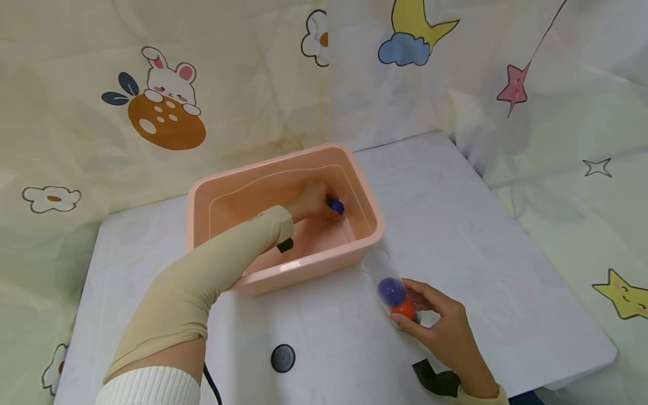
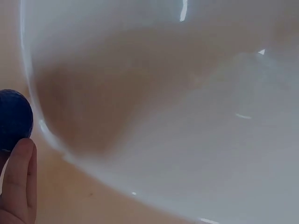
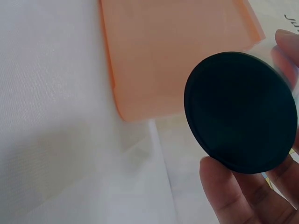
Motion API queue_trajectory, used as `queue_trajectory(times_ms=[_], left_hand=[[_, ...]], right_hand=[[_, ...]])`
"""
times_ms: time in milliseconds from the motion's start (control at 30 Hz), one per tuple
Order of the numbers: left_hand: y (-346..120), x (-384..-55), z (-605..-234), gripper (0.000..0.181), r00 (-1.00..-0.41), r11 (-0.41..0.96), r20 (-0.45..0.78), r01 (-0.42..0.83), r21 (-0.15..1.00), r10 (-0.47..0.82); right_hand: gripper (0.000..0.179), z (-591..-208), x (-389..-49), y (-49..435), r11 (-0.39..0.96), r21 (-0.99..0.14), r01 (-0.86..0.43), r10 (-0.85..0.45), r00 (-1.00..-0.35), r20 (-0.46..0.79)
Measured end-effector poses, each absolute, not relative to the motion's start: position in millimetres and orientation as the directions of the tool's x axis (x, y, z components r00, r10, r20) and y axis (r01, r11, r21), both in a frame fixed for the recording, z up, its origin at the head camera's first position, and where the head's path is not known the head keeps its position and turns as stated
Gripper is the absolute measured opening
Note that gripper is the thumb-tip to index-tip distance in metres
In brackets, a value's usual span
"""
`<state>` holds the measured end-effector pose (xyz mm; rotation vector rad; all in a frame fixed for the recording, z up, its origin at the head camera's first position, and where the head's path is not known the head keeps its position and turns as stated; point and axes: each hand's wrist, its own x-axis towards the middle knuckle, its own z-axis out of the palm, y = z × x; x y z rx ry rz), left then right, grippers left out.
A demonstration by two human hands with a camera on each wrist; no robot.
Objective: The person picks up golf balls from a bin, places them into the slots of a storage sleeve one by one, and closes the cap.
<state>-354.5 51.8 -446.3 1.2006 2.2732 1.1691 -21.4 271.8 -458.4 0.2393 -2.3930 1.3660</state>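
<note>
In curled right grip (image 1: 441,322), clear tube (image 1: 381,272)

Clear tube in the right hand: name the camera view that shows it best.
The head view: the clear tube shows along its length, blue ball and orange ball inside. The right wrist view shows mainly its dark end; the left wrist view shows none of it.

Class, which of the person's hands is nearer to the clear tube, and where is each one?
Right. The right hand grips the clear tube near one end; the left hand is farther off, inside the pink tub, holding a blue ball.
</note>
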Motion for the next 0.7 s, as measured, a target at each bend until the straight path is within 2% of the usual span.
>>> queue_trajectory(times_ms=[133,300,367,500,700], left_hand=[[51,-353,-439,0.021,-0.571,0.305,0.081,0.547,0.780,0.817],[46,-335,-399,0.025,-0.528,0.254,0.083,0.534,0.806,0.845],[44,-329,-390,0.026,-0.537,0.259,0.072,0.515,0.817,0.841],[45,-327,-394,0.022,-0.592,0.319,0.048,0.499,0.806,0.804],[46,-324,-393,0.017,-0.617,0.402,0.028,0.545,0.736,0.786]], right_hand=[[0.065,-457,-21,272,0.514,-0.791,-0.332,0.034,-0.913,0.406],[0.065,-456,-21,271,0.513,-0.789,-0.337,0.035,-0.911,0.411],[0.065,-456,-21,271,0.511,-0.790,-0.338,0.035,-0.911,0.412],[0.066,-454,-20,270,0.507,-0.790,-0.346,0.032,-0.908,0.418],[0.065,-453,-19,270,0.513,-0.785,-0.348,0.029,-0.907,0.421]])
